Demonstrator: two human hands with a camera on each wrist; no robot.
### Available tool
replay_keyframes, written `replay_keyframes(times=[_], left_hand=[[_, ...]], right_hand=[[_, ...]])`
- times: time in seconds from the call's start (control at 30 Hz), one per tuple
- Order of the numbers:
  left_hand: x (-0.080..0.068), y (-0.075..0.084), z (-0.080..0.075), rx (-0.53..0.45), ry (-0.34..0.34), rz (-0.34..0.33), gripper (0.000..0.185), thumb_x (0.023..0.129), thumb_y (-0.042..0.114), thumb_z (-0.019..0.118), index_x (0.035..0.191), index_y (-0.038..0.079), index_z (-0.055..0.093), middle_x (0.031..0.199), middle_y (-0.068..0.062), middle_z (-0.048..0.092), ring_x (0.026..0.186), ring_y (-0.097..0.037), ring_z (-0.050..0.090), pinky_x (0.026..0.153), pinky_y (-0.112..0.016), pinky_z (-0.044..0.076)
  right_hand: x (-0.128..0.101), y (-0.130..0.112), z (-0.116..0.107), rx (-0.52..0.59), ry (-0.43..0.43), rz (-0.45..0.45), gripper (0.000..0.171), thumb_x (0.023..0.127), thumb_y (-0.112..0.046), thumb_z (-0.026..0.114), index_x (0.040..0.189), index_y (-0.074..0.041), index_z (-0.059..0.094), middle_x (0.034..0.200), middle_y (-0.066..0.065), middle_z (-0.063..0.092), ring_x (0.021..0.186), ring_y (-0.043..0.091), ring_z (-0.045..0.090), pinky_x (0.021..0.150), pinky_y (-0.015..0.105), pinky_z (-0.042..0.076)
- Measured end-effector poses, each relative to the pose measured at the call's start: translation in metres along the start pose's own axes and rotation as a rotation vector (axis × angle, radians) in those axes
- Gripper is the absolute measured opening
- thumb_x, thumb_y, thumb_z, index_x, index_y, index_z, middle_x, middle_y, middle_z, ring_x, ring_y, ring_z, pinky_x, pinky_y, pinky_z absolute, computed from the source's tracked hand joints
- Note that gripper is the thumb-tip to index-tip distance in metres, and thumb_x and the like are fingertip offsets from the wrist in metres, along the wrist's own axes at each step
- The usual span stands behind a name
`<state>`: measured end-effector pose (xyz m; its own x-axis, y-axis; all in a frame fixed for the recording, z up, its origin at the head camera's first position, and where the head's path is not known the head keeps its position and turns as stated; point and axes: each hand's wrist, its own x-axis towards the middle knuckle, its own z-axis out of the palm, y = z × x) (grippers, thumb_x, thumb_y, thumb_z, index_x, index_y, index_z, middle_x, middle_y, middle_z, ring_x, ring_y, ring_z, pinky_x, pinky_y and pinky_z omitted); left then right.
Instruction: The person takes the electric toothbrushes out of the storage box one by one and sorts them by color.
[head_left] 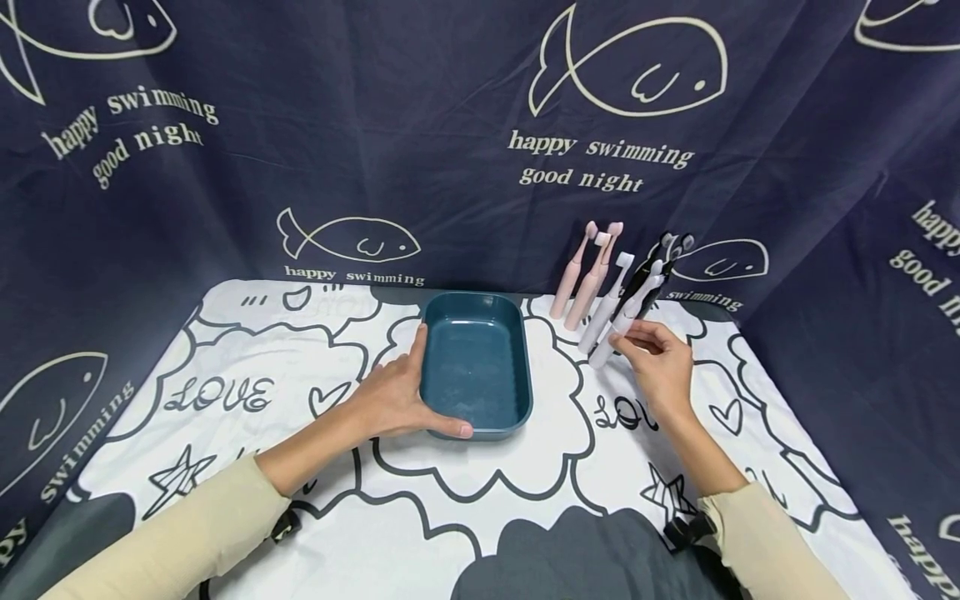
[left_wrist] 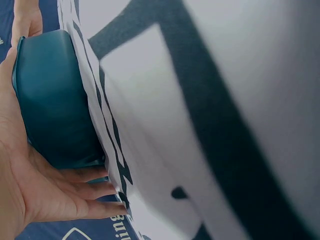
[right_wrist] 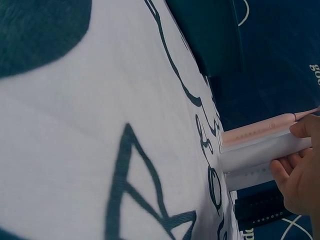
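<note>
A dark teal rectangular tray [head_left: 474,432] stands in the middle of the table. My left hand [head_left: 393,396] spans its left side and near corner, thumb over the near rim and fingers fairly straight. In the left wrist view those fingers lie against the tray's outer wall [left_wrist: 57,100]. To the right, my right hand [head_left: 660,367] pinches a white electric toothbrush [head_left: 622,321] between thumb and fingers; it stands nearly upright. Beside it are another white toothbrush [head_left: 600,312], pink toothbrushes [head_left: 585,300] and black toothbrushes [head_left: 637,279], the black ones partly hidden.
A white cloth with black drawings [head_left: 247,350] covers the table. Behind and at both sides hangs a navy curtain [head_left: 420,125] printed with fish and lettering. The upright toothbrushes stand close together near the table's back right edge.
</note>
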<state>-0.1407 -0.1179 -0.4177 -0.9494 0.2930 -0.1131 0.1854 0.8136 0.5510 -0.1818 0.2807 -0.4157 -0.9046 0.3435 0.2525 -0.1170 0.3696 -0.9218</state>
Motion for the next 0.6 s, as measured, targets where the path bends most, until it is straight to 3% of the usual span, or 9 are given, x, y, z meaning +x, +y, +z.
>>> replay_keyframes(times=[0.6], left_hand=[[0.0006,-0.0002,0.0003,0.005,0.005,0.003,0.182,0.056,0.096,0.091,0.182,0.011,-0.009,0.167,-0.032,0.055,0.147,-0.046,0.063,0.119,-0.062,0.054]], right_hand=[[0.0023,-0.0004,0.0007,-0.019,-0.01,0.007,0.031,0.095,-0.014,0.089,0.122,-0.001,0.08,0.089,-0.033,0.073,0.089,-0.01,0.072,0.08,0.008,0.055]])
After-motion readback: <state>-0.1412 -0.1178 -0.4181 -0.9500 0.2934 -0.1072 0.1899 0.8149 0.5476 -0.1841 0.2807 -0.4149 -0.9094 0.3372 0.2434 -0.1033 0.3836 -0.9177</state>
